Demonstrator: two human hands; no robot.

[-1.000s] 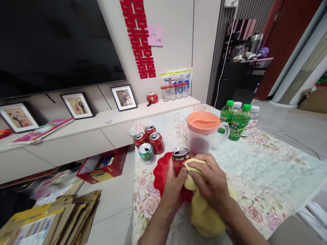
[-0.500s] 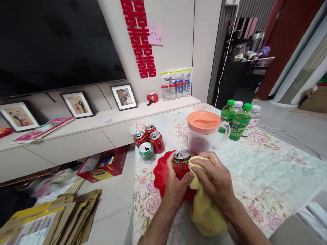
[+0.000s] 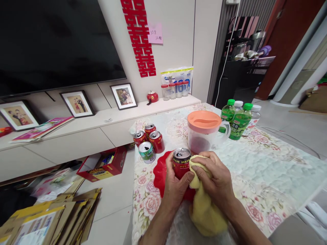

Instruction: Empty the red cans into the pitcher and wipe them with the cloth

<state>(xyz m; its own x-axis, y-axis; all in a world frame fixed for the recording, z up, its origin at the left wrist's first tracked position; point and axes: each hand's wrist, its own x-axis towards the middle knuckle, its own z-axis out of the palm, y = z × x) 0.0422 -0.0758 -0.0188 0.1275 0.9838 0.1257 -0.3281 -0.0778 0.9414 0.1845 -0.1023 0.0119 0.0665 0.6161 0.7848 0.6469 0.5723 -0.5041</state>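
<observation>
My left hand [image 3: 175, 185] is wrapped round a red drink can [image 3: 181, 166] with a dark band near its opened top. The can is upright, over a red scalloped plate [image 3: 160, 175] that is partly hidden by my hands. In my right hand [image 3: 217, 177] is a bunched yellow cloth [image 3: 208, 214], pressed against the can's right side; its lower end hangs down over the table. Behind the can stands a clear plastic pitcher [image 3: 200, 141] with an orange lid.
Three red cans [image 3: 157, 142] and a green-and-white can [image 3: 147, 152] stand together at the left of the flowered tablecloth [image 3: 278, 170]. Several bottles [image 3: 240, 122] are at the back right. A cabinet [image 3: 102, 119] holds framed photos and jars. Flattened cardboard [image 3: 56, 217] lies on the floor.
Almost nothing differs. Both hands keep their hold on the can and the cloth, in nearly the same place, and the view has shifted very slightly.
</observation>
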